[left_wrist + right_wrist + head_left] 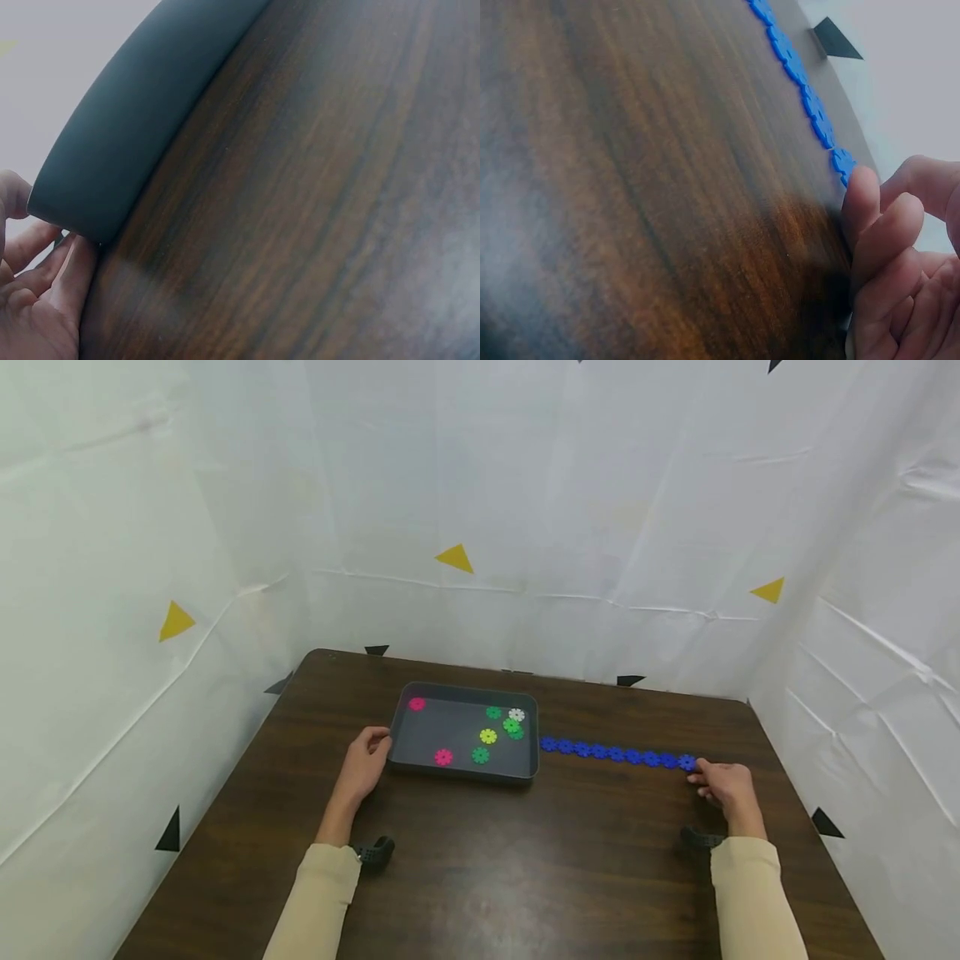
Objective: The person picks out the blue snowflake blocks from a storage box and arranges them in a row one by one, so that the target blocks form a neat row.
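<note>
A chain of several blue notched interlocking discs (617, 754) runs in a line from the tray's right side. My right hand (725, 783) pinches the disc at the chain's right end (686, 762); the right wrist view shows the fingertips (863, 191) at that disc, partly covering it. On the other side, my left hand (366, 764) grips the near-left edge of a dark grey tray (457, 772). Fingers press the tray's outer wall (112, 142) in the left wrist view. Loose discs lie in the tray: pink (443, 757), green (480, 756), yellow (488, 737) and white (517, 715).
Both hands work over a dark wood-grain table (555, 860). White sheeting (525, 485) with yellow and black triangles encloses its back and sides. Each wrist wears a black strap device, the left one (377, 853) near the table surface.
</note>
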A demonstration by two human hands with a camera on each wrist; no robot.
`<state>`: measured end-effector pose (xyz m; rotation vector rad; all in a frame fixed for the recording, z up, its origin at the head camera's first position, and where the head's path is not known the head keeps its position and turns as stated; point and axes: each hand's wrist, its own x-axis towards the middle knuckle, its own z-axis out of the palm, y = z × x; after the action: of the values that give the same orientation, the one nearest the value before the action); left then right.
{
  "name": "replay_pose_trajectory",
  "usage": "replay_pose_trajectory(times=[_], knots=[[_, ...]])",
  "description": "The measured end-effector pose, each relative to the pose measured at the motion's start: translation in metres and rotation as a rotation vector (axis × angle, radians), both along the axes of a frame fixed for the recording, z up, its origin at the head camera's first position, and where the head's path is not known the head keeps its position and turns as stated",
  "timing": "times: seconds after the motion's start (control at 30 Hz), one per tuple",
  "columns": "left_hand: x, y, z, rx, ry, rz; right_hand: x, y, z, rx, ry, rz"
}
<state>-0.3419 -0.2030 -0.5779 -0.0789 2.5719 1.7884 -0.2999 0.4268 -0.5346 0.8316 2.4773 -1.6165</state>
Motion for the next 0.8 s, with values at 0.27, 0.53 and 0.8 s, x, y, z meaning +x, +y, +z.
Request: replay_pose_trajectory(times=[0.27,0.53,0.8], knots=[[0.004,-0.002,-0.001,0.005,-0.003,0.005,-0.002,-0.003,0.005,-0.045,-0.025,0.006],[0.004,-0.001,0.0,0.01,-0.009,0.004,0.002,-0.002,0.002,-0.062,-0.026,0.0],[-0.011,0.005,-0.001,-0.005,0.006,-0.027,0.013,-0.005,-0.004,-0.064,0.063,-0.116]])
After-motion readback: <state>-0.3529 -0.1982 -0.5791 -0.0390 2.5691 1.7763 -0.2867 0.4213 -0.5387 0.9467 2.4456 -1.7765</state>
